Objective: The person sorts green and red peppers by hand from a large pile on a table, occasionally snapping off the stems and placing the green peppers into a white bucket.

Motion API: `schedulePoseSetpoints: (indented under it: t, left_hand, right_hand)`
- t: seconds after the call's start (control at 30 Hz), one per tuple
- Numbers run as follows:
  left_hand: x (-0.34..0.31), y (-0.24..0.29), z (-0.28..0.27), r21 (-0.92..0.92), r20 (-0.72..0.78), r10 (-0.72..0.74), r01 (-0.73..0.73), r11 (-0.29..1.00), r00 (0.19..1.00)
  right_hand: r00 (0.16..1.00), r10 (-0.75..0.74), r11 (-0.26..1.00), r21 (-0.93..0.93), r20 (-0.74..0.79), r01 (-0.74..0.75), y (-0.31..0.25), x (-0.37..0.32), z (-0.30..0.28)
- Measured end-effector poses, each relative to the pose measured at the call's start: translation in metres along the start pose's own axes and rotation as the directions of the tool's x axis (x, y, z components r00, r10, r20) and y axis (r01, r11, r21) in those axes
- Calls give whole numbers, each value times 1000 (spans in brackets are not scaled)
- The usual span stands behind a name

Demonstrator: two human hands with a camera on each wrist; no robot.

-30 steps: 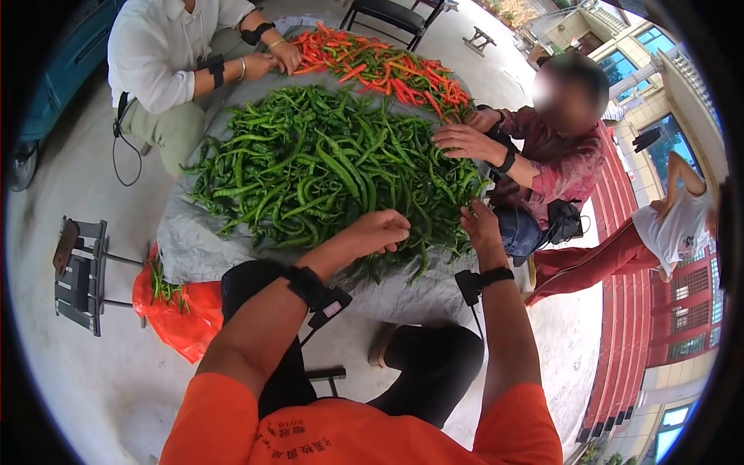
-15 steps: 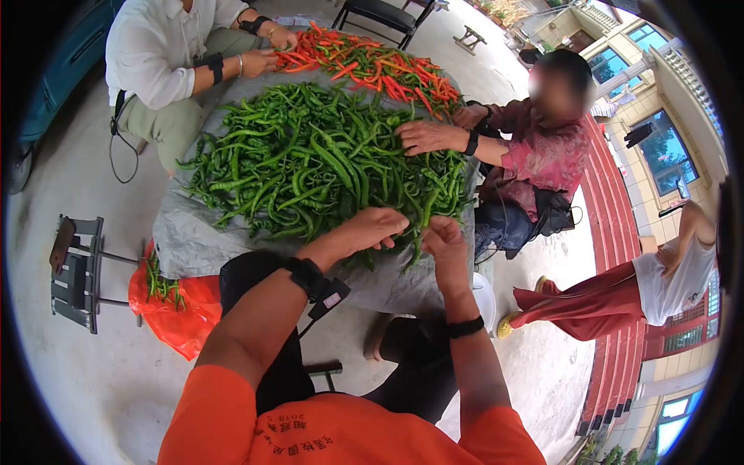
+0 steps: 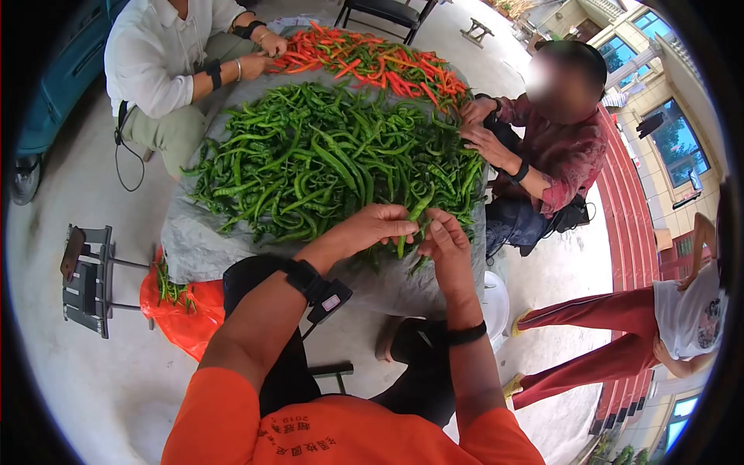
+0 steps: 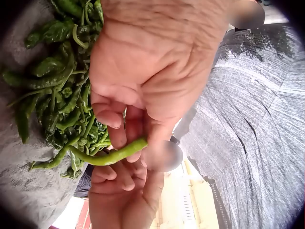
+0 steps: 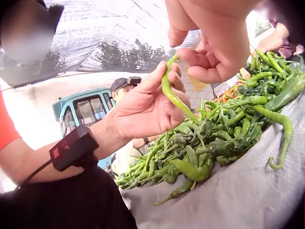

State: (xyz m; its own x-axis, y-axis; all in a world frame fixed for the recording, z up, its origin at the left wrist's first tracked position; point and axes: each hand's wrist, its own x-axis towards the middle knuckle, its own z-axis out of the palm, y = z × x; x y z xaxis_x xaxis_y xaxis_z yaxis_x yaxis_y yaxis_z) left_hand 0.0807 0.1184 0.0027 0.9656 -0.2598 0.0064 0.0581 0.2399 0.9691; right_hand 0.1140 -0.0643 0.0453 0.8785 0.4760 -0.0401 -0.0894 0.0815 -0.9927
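While the bench [image 3: 203,246] has a green pile [image 3: 287,155] plus a red pile [image 3: 380,68] behind it, the right hand [image 3: 449,249] has fingers curled (can't tell if they're gripping) by the left hand [image 3: 370,230], whose fingers pinch a pepper [image 5: 168,89] over the green pile's near edge

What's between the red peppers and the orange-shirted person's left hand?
A thin strip of grey sheet, then the green pepper pile; the head view shows both.

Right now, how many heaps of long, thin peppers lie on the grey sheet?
2: one large green heap on the near side of the grey sheet; one smaller red-and-green heap along its far edge. None seems hidden.
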Motion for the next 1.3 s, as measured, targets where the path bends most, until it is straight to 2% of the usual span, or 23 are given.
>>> schedulePoseSetpoints:
  t: [0.07, 0.17, 0.33, 0.47, 0.57, 0.67, 0.8, 0.87, 0.9, 1.0, 1.03, 1.13, 1.3]
  left_hand:
    - [1, 0, 3, 33, 48, -21, 19, 999, 999]
    - [0, 2, 8, 84, 116, -47, 37, 996, 992]
    - [3, 0, 10, 155, 210, -98, 66, 986, 973]
    - [6, 3, 16, 192, 214, -139, 98, 976, 967]
    - [12, -5, 20, 138, 248, -123, 90, 986, 961]
    - [17, -9, 21, 338, 139, -115, 62, 939, 984]
    - [19, -13, 26, 188, -62, 28, -16, 982, 998]
    - [23, -17, 23, 82, -172, 54, -41, 996, 984]
    - [24, -19, 21, 95, -233, 111, -91, 991, 966]
    - [21, -9, 15, -23, -396, 68, -84, 996, 916]
    - [22, -12, 11, -18, -428, 91, -109, 994, 899]
    - [22, -16, 7, -60, -524, 38, -81, 995, 851]
    - [24, -21, 4, -149, -600, -16, -92, 984, 800]
  right_hand:
    - [998, 51, 986, 158, 34, -55, 2, 3, -6]
    - [991, 16, 978, 205, 133, -44, 8, 4, -11]
    - [991, 61, 982, 168, 121, -81, 19, 1, -24]
    - [994, 61, 987, 144, 92, -74, 8, -5, -26]
    - [996, 64, 995, 75, 65, -69, 9, -8, -34]
    - [999, 46, 999, 4, -1, -46, 10, -8, -38]
    - [991, 5, 998, 67, -132, 4, 5, -8, -45]
    - [977, -20, 992, 119, -210, 46, 1, -7, -49]
    - [971, -49, 988, 131, -234, 81, 2, -5, -54]
    - [953, -120, 963, 202, -278, 180, 6, 1, -64]
    - [951, -131, 951, 235, -279, 200, 5, 1, -64]
    - [944, -178, 910, 317, -277, 265, -1, 3, -58]
    - [930, -249, 852, 397, -269, 343, -4, 7, -49]
